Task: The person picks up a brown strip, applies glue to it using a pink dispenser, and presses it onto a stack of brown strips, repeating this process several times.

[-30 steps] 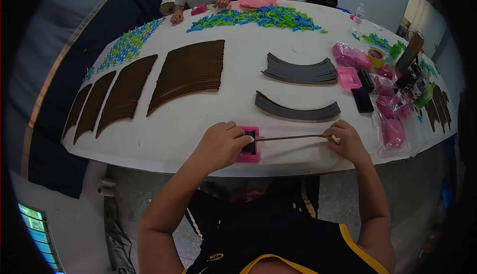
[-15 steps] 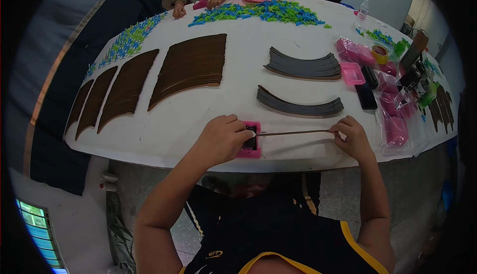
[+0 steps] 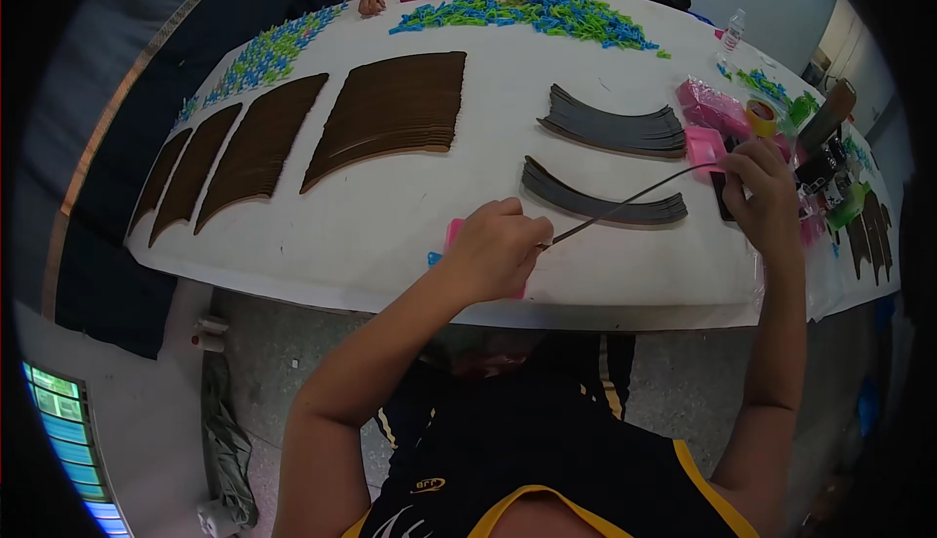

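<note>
Left hand (image 3: 500, 248), near the desk's (image 3: 356, 245) front edge, and right hand (image 3: 763, 190) pinch a thin strip (image 3: 625, 203). Bare desk lies leftward.

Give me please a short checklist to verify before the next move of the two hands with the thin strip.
1. Left hand holds the near end of the thin strip: ok, the strip runs up to its fingers.
2. Right hand holds the far end: ok, it is pinched at the fingertips.
3. Strip free of the lower grey stack: cannot tell; it crosses the stack in this view, but contact is unclear.
4. Pink holder in plain view: not ok, the left hand and forearm cover most of it.
5. Largest brown stack clear of both hands: ok, bare table lies between.
</note>
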`<state>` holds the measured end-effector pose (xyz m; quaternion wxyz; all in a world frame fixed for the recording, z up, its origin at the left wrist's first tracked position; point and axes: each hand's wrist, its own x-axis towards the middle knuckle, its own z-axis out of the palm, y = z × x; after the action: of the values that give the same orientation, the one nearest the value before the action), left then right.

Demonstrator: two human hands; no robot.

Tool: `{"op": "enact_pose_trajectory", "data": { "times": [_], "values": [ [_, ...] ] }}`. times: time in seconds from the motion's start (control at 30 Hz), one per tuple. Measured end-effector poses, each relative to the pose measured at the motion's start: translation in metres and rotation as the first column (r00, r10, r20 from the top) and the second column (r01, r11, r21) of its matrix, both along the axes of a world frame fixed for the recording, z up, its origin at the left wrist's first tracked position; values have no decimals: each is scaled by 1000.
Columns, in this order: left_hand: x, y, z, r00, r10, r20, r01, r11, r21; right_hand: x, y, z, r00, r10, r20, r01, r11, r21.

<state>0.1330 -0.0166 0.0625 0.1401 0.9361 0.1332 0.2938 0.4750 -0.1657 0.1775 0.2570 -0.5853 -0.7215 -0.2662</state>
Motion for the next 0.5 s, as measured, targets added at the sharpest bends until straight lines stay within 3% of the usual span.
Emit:
{"op": "enact_pose_trajectory", "data": {
  "times": [0.13, 0.2, 0.23, 0.27, 0.3, 0.33, 0.37, 0.4, 0.47, 0.5],
  "values": [
    [2, 0, 7, 1000, -4, 14, 5, 997, -76, 0, 15, 23, 1000, 29, -9, -30, 1000, -10],
    [-8, 3, 21, 998, -38, 50, 56, 900, -433, 6, 20, 27, 999, 21, -50, -24, 998, -54],
    [-15, 8, 29, 998, -29, 53, 50, 896, -442, 10, 23, 28, 994, 17, -112, -30, 993, -113],
    [-23, 16, 37, 985, -133, 112, 170, 608, -775, 15, 25, 28, 985, 12, -171, -42, 985, -170],
    [-30, 24, 43, 957, -198, 214, 252, 195, -948, 20, 26, 24, 985, 25, -168, -55, 983, -177],
    [-38, 30, 48, 959, -181, 218, 253, 196, -948, 27, 27, 16, 935, -14, -353, -97, 950, -296],
    [-45, 37, 52, 938, -166, 303, 319, 80, -944, 33, 30, 7, 853, -78, -516, -160, 902, -400],
    [-51, 40, 54, 912, -143, 385, 385, -31, -922, 39, 33, -7, 857, -62, -511, -173, 901, -399],
    [-57, 39, 53, 912, -37, 409, 405, -79, -911, 46, 41, -37, 549, -23, -835, -530, 763, -370],
    [-61, 39, 51, 907, 56, 418, 422, -135, -896, 41, 42, -43, 555, -12, -832, -540, 756, -371]
  ]
}}
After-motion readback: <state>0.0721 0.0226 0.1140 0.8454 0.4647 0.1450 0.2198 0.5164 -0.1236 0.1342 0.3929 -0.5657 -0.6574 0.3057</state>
